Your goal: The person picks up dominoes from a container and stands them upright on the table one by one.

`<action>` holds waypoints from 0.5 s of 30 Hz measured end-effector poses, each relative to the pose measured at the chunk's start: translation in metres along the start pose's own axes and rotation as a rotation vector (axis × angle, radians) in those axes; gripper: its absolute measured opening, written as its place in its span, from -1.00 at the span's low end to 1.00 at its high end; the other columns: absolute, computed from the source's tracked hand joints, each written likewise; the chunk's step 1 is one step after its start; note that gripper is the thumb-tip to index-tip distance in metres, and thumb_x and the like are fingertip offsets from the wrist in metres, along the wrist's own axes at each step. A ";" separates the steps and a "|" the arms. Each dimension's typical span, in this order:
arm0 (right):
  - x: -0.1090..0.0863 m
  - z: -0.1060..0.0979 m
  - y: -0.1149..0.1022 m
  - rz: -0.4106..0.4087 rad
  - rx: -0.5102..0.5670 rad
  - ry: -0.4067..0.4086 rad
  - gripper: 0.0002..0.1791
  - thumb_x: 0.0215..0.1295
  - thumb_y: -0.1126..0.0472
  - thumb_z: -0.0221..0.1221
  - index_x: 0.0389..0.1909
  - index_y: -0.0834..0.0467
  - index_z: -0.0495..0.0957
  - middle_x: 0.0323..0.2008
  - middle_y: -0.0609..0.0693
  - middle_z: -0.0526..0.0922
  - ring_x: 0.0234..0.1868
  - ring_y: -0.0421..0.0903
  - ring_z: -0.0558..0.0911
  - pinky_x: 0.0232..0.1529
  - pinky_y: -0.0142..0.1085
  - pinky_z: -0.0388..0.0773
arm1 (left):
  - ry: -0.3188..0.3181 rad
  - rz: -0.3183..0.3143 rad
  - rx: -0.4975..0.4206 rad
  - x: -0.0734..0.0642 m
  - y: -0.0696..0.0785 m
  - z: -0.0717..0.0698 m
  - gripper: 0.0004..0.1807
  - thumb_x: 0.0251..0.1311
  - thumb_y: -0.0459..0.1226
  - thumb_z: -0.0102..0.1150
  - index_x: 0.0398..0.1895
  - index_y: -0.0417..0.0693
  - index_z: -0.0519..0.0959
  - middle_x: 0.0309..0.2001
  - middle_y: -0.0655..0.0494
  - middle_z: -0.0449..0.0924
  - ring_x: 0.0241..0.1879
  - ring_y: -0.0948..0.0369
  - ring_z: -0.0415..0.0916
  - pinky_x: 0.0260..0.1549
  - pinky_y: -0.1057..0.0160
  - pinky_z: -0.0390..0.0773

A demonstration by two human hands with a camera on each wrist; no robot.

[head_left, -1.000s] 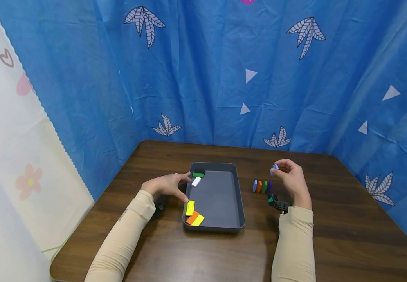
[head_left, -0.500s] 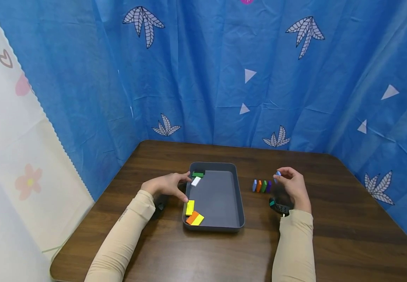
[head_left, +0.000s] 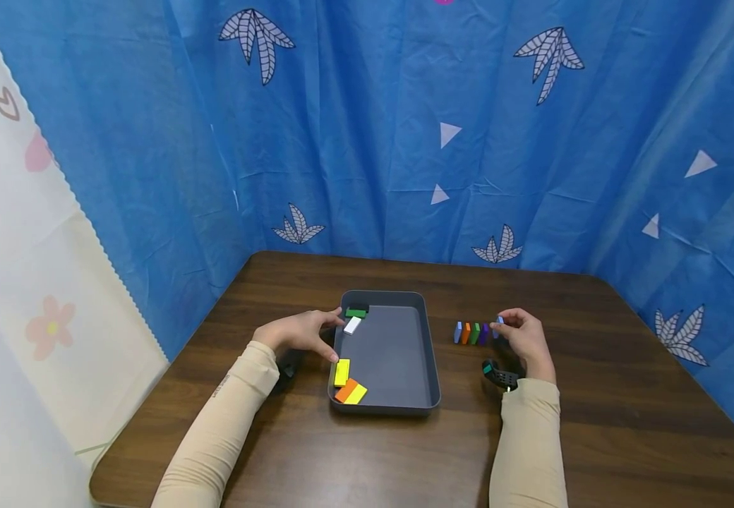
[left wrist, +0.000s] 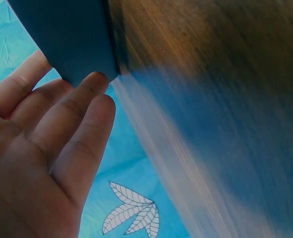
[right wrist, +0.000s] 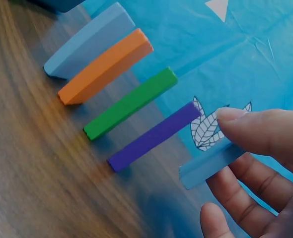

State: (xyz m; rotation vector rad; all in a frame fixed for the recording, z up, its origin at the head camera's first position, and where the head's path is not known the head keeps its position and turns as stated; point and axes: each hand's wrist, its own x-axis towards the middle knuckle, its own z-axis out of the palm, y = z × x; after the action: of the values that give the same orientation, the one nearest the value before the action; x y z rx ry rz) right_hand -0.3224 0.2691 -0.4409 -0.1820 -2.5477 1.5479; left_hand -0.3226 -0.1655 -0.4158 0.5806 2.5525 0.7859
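The right hand (head_left: 528, 340), right of centre in the head view, pinched a pale blue rectangular block (head_left: 499, 326) between its thumb and fingers. That block lay at the hand's left side, just right of a row of four upright blocks and well apart from the left hand (head_left: 297, 331). Whether its lower end touched the table could not be told.

Left to right in the head view, the row ran: a second pale blue rectangular block (head_left: 458, 332), an orange rectangular block (head_left: 466, 333), a green rectangular block (head_left: 475, 333) and a purple rectangular block (head_left: 483, 334), with small gaps between them. The purple one stood nearest the right hand.

The left hand, left of centre, grasped nothing; its fingers were extended and spread along the left wall of a dark grey rectangular tray (head_left: 399, 356). Inside, near that hand, lay a white block (head_left: 351, 325) and a dark green block (head_left: 356, 312) towards the upper left, and a yellow block (head_left: 341, 372) below the thumb. An orange block and another yellow block (head_left: 356, 394) lay side by side at the tray's lower left.

The dark brown wood-grain table (head_left: 367, 458) filled the lower middle, below a blue patterned curtain (head_left: 367, 141).
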 end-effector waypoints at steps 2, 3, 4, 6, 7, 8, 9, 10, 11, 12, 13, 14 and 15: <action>-0.001 -0.001 0.000 0.002 -0.015 -0.007 -0.62 0.16 0.17 0.16 -0.05 0.26 0.37 -0.20 0.06 0.40 -0.28 -0.11 0.43 -0.28 -0.38 0.47 | 0.002 -0.003 0.006 0.000 0.000 0.000 -0.04 -0.37 0.10 0.40 0.25 0.14 0.26 0.41 0.24 -0.17 0.32 0.11 0.02 0.18 -0.05 0.20; -0.001 -0.001 0.001 0.000 -0.017 -0.011 -0.62 0.15 0.17 0.16 -0.05 0.27 0.37 -0.21 0.07 0.40 -0.30 -0.12 0.43 -0.30 -0.39 0.47 | 0.002 -0.002 0.011 0.000 0.000 0.000 -0.04 -0.37 0.10 0.40 0.25 0.14 0.26 0.41 0.24 -0.17 0.32 0.11 0.03 0.18 -0.04 0.20; -0.001 -0.001 0.001 -0.003 -0.019 -0.014 -0.62 0.15 0.18 0.16 -0.05 0.27 0.37 -0.21 0.07 0.40 -0.32 -0.14 0.44 -0.32 -0.39 0.47 | 0.003 -0.002 0.014 0.000 0.000 0.000 -0.04 -0.37 0.10 0.40 0.25 0.14 0.26 0.41 0.25 -0.17 0.32 0.11 0.03 0.18 -0.04 0.20; -0.001 0.000 0.001 -0.008 -0.024 -0.018 -0.62 0.15 0.19 0.16 -0.06 0.28 0.37 -0.23 0.07 0.41 -0.36 -0.18 0.43 -0.36 -0.41 0.47 | 0.004 -0.003 0.017 0.000 -0.001 0.000 -0.04 -0.38 0.11 0.40 0.25 0.15 0.26 0.41 0.25 -0.17 0.32 0.12 0.04 0.18 -0.04 0.20; -0.001 0.000 0.001 -0.009 -0.029 -0.020 -0.62 0.14 0.20 0.16 -0.06 0.29 0.37 -0.24 0.07 0.41 -0.37 -0.19 0.42 -0.37 -0.41 0.47 | 0.003 -0.003 0.016 0.000 -0.001 0.000 -0.03 -0.38 0.11 0.40 0.25 0.14 0.26 0.41 0.25 -0.17 0.32 0.12 0.04 0.18 -0.04 0.20; -0.001 0.001 0.002 -0.012 -0.031 -0.021 -0.63 0.14 0.21 0.16 -0.07 0.29 0.37 -0.24 0.07 0.41 -0.38 -0.19 0.41 -0.38 -0.40 0.46 | 0.002 0.000 0.014 0.000 -0.001 0.000 -0.03 -0.39 0.11 0.40 0.25 0.14 0.26 0.41 0.25 -0.16 0.31 0.12 0.05 0.19 -0.03 0.20; -0.001 0.001 0.002 -0.011 -0.036 -0.020 -0.63 0.14 0.22 0.16 -0.07 0.29 0.37 -0.24 0.08 0.40 -0.38 -0.18 0.41 -0.38 -0.39 0.46 | 0.002 0.000 0.010 0.000 -0.001 0.000 -0.02 -0.39 0.11 0.40 0.25 0.13 0.26 0.40 0.25 -0.16 0.31 0.13 0.05 0.19 -0.03 0.20; -0.001 0.002 0.002 -0.009 -0.041 -0.021 -0.64 0.15 0.22 0.16 -0.07 0.29 0.37 -0.24 0.08 0.40 -0.38 -0.16 0.41 -0.38 -0.38 0.46 | 0.001 0.000 0.008 0.000 -0.001 0.000 -0.02 -0.39 0.11 0.40 0.25 0.13 0.26 0.40 0.25 -0.16 0.31 0.13 0.06 0.19 -0.03 0.19; -0.001 0.002 0.002 -0.006 -0.045 -0.022 -0.64 0.15 0.22 0.16 -0.07 0.29 0.37 -0.24 0.09 0.40 -0.37 -0.14 0.40 -0.38 -0.37 0.45 | 0.002 0.003 0.008 0.000 -0.001 0.000 -0.02 -0.39 0.12 0.40 0.25 0.12 0.26 0.40 0.25 -0.15 0.31 0.13 0.06 0.19 -0.02 0.19; 0.000 0.003 0.002 -0.003 -0.051 -0.023 -0.64 0.15 0.22 0.15 -0.07 0.29 0.37 -0.23 0.09 0.40 -0.36 -0.13 0.40 -0.37 -0.36 0.45 | 0.001 0.005 0.011 0.000 -0.001 0.000 -0.02 -0.39 0.12 0.40 0.25 0.12 0.26 0.40 0.24 -0.15 0.30 0.14 0.07 0.19 -0.02 0.20; 0.000 0.003 0.003 -0.002 -0.055 -0.024 -0.65 0.15 0.23 0.15 -0.07 0.29 0.37 -0.23 0.10 0.40 -0.36 -0.11 0.40 -0.37 -0.36 0.45 | 0.001 0.007 0.015 0.000 -0.001 -0.001 -0.02 -0.39 0.12 0.40 0.25 0.12 0.26 0.40 0.24 -0.15 0.30 0.14 0.07 0.19 -0.01 0.20; 0.000 0.003 0.003 -0.003 -0.057 -0.024 -0.65 0.15 0.24 0.15 -0.07 0.29 0.37 -0.23 0.11 0.40 -0.35 -0.10 0.39 -0.38 -0.36 0.44 | 0.001 0.008 0.019 0.000 -0.001 -0.001 -0.02 -0.38 0.12 0.39 0.25 0.12 0.26 0.40 0.24 -0.15 0.30 0.14 0.07 0.19 -0.01 0.20; 0.000 0.004 0.004 0.000 -0.060 -0.025 -0.66 0.15 0.24 0.15 -0.08 0.28 0.37 -0.22 0.11 0.39 -0.35 -0.09 0.39 -0.39 -0.36 0.44 | 0.001 0.007 0.023 0.000 -0.001 -0.001 -0.02 -0.38 0.12 0.39 0.25 0.12 0.26 0.40 0.25 -0.15 0.30 0.14 0.08 0.19 0.00 0.20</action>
State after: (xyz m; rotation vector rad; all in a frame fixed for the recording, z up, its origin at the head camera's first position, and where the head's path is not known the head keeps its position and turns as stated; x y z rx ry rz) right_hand -0.3230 0.2677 -0.4460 -0.1705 -2.6150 1.4843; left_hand -0.3232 -0.1663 -0.4157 0.5966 2.5650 0.7603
